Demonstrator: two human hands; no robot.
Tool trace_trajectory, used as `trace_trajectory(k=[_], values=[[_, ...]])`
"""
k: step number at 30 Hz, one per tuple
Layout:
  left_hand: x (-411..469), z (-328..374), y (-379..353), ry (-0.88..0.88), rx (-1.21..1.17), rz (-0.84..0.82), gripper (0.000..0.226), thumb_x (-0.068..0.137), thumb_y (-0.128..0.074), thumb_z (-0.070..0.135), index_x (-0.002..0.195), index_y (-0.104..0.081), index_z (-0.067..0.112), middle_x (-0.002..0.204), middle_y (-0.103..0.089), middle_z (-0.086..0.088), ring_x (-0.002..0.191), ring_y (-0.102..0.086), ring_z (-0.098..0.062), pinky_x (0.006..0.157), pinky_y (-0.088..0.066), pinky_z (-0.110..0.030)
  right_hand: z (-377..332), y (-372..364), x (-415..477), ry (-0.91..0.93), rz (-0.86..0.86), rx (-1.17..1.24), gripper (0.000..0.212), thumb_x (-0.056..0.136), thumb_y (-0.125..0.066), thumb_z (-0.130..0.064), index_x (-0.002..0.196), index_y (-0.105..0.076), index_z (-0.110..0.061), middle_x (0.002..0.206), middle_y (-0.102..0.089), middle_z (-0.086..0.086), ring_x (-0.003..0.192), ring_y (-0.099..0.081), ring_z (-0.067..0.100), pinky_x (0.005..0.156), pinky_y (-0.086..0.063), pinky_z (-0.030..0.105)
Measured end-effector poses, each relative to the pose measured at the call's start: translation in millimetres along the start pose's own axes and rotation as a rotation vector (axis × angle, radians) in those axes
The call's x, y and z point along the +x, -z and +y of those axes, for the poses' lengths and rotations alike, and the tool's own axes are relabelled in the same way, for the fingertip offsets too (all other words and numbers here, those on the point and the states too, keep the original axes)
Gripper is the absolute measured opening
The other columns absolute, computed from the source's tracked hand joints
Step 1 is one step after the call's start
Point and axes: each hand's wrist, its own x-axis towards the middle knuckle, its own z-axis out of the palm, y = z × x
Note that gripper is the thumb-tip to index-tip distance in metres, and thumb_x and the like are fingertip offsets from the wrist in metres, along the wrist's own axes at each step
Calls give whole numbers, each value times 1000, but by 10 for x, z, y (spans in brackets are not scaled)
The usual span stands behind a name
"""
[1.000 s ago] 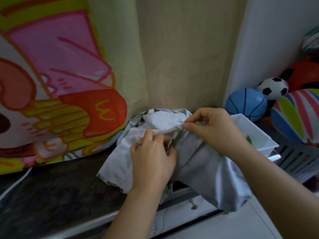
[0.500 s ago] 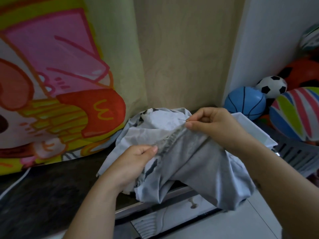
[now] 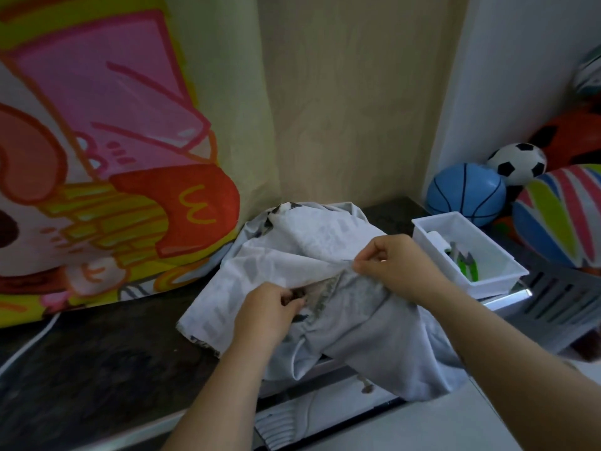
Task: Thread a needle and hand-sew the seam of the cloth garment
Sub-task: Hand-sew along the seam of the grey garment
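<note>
2 bare hands on a pale grey garment (image 3: 292,252), just left of a white plastic bin (image 3: 487,284) on a dark counter (image 3: 97,369). Left hand (image 3: 266,312), the farther from the bin, fingers curled, pinching a dark-printed fold of cloth by the seam. Right hand (image 3: 396,265), close beside the bin's left wall, thumb and forefinger closed tight on the raised edge of the cloth; too small to tell whether a needle sits in that pinch. Cloth pulled between the 2 grips, bunched toward the wall up-left of the bin, hanging over the counter's front edge down-left of it.

Behind and right of the bin, a heap of balls: blue ball with black lines (image 3: 465,193) nearest, black-and-white football (image 3: 517,162) beyond, striped ball (image 3: 559,216) to the right, orange ball (image 3: 572,138) at the back. Grey slatted crate (image 3: 559,297) just right of the bin. Far left of the bin, a large cartoon-printed sheet (image 3: 113,157) in pink, red and yellow, with a white cable (image 3: 29,343) below it. Wood-grain panel (image 3: 351,109) up-left of the bin.

In the way: left hand over part of the seam; hanging cloth over a white front under the counter edge.

Inside the bin: a green-handled tool (image 3: 468,265) with grey metal tips, lying lengthwise, and a white block (image 3: 435,240) toward the back-left corner.
</note>
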Motion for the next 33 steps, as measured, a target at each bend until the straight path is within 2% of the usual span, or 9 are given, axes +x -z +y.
trace_trajectory(k=[2, 5, 8, 15, 19, 24, 27, 30, 33], values=[[7, 30, -6, -35, 164, 83, 37, 85, -66, 43, 111, -65, 17, 114, -58, 0, 105, -57, -22, 87, -49, -36, 29, -30, 14, 9, 37, -42, 12, 83, -70, -21, 73, -65, -24, 82, -67, -7, 76, -55, 0, 58, -34, 5], [-32, 109, 40, -115, 327, 242, 64, 86, -58, 54, 138, -45, 17, 143, -40, 3, 128, -39, -23, 102, -39, -36, 51, -43, 17, 14, 73, -34, 9, 84, -69, -22, 76, -65, -23, 78, -61, -14, 74, -52, -4, 53, -36, 3], [-102, 174, 78, -150, 328, 359, 80, 81, -53, 67, 142, -38, 17, 147, -35, 4, 134, -33, -22, 107, -29, -38, 71, -54, 41, 20, 123, 28, 5, 84, -69, -21, 80, -67, -20, 82, -64, -11, 79, -55, 1, 59, -36, 5], [-203, 267, -42, 11, 376, 212, 105, 67, -38, 87, 144, -33, 16, 148, -31, 2, 135, -31, -25, 115, -16, -52, -67, -68, -34, 98, 176, 238, 2, 83, -69, -17, 83, -69, -16, 83, -65, -15, 79, -57, -8, 64, -41, 1], [-186, 335, -57, -27, 229, 246, 79, 74, -46, 77, 133, -45, 25, 151, -25, 1, 140, -25, -24, 115, -14, -54, -150, -47, -83, 203, 104, 313, 5, 82, -71, -12, 79, -70, -16, 81, -67, -13, 77, -58, -13, 68, -41, 0], [-126, 394, -14, -311, 24, 329, 39, 79, -59, 53, 101, -61, 22, 135, -47, 5, 128, -38, -16, 112, -27, -44, -174, 19, -105, 276, 26, 302, 9, 79, -73, -10, 75, -70, -17, 77, -70, -9, 79, -63, -1, 76, -48, 11], [-108, 407, 20, -406, -101, 302, 15, 80, -61, 43, 84, -58, 29, 116, -57, 11, 110, -46, -3, 108, -33, -48, -164, 49, -111, 283, -12, 277, 4, 79, -73, -11, 78, -71, -14, 79, -71, -8, 81, -64, 1, 81, -50, 16], [-123, 426, 56, -428, -169, 259, 21, 79, -61, 32, 66, -44, 35, 93, -58, 15, 88, -51, 1, 109, -32, -46, -164, 69, -122, 285, -28, 262, 3, 79, -73, -13, 79, -71, -14, 79, -71, -7, 80, -64, 1, 81, -51, 16], [-119, 415, 77, -459, -184, 243, 19, 80, -61, 29, 65, -51, 23, 82, -57, 8, 76, -53, -7, 82, -47, -31, -176, 84, -132, 286, -40, 256, 3, 79, -73, -13, 79, -71, -15, 79, -71, -7, 79, -65, 1, 81, -51, 16]])
